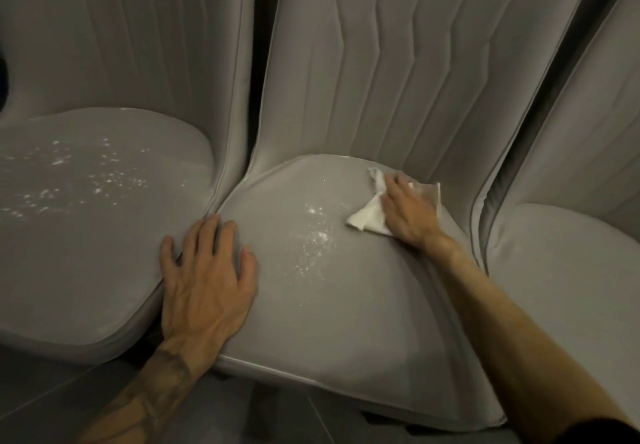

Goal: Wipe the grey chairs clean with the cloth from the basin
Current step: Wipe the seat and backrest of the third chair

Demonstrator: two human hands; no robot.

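Three grey padded chairs stand side by side. On the middle chair's seat (346, 298) my right hand (408, 209) presses a white cloth (369, 215) flat near the back right, fingers straight. White specks (317, 232) lie on that seat just left of the cloth. My left hand (207, 270) rests flat with spread fingers across the gap between the middle seat and the left chair's seat (86, 235). The left seat carries a wide scatter of white specks (90, 173).
The right chair's seat (568, 270) is partly in view at the frame's right edge. Ribbed chair backs (415, 62) rise close behind the seats. Dark floor tiles (52, 391) show below the front edges of the seats.
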